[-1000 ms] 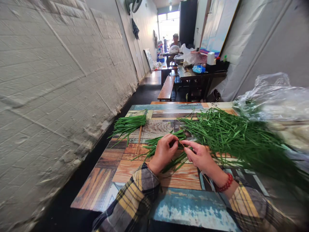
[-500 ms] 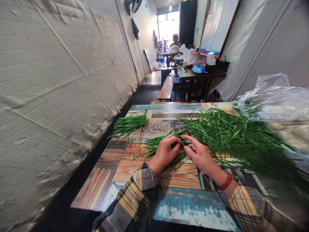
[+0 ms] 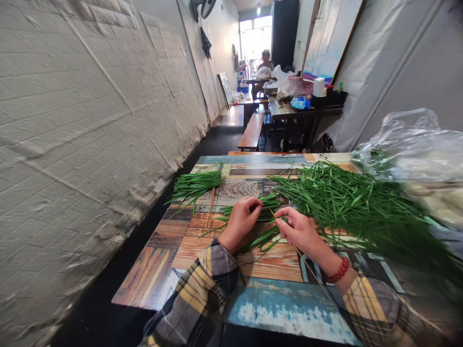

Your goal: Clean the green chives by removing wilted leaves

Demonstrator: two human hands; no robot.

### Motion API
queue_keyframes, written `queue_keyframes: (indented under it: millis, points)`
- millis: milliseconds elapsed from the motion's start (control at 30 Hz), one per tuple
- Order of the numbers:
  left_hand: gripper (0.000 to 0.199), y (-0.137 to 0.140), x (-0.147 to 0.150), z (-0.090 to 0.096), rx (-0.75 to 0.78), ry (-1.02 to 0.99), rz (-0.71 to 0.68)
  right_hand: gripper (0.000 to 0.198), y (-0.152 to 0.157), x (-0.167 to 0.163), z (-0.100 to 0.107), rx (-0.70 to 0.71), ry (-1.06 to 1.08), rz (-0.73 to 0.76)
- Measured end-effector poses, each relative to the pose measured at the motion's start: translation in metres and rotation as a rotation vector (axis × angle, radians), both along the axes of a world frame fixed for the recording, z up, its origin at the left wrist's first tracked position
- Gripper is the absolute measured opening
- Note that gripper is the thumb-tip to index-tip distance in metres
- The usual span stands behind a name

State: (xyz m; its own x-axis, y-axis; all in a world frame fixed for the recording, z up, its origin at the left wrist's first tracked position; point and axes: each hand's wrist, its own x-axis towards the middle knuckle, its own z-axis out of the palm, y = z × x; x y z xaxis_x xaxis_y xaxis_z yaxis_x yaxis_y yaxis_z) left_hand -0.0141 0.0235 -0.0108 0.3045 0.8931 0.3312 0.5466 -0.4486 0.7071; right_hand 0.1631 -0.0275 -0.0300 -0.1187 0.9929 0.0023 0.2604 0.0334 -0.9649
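Note:
My right hand pinches a thin wooden skewer; its tip points up and left past the fingers, and its shaft runs down beside the wrist. My left hand is closed, the fingertips pressed together over a small bunch of garlic chives; whatever they grip is too small or hidden to make out. Some of these chives lie on the table beneath both hands. At the left, a neat row of chives lies with several skewers sticking out toward me.
A large loose heap of chives covers the table's right side, beside clear plastic bags. The patchwork-patterned table stands near a white brick wall. Beyond are a bench, another loaded table and a seated person.
My left hand has drawn back to the left, away from the skewer tip. My right index finger has curled in, and the skewer tip now shows. The view has shifted slightly.

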Motion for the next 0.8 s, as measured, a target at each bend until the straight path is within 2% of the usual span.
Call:
queue_keyframes:
  millis: [133,400,500,700,800]
  points:
    - [0.011,-0.0021,-0.0023,-0.0031,0.052,0.189,-0.1,0.034,0.0015,0.0006,0.0004,-0.034,0.005,-0.014]
    - [0.011,-0.0025,-0.0021,-0.0069,0.151,0.402,-0.084,0.034,0.0005,-0.0009,-0.0011,-0.044,-0.01,-0.026]
    - [0.012,-0.0015,-0.0011,-0.006,0.13,0.325,-0.064,0.035,-0.0004,-0.0008,-0.0006,-0.04,0.009,-0.038]
    - [0.012,0.0027,-0.0011,0.0012,-0.008,-0.036,0.027,0.036,0.0,-0.0002,0.003,-0.048,0.018,-0.056]
    - [0.011,0.0038,-0.0013,0.0018,-0.079,-0.187,0.022,0.036,-0.0004,-0.0002,0.0042,-0.039,0.014,-0.055]
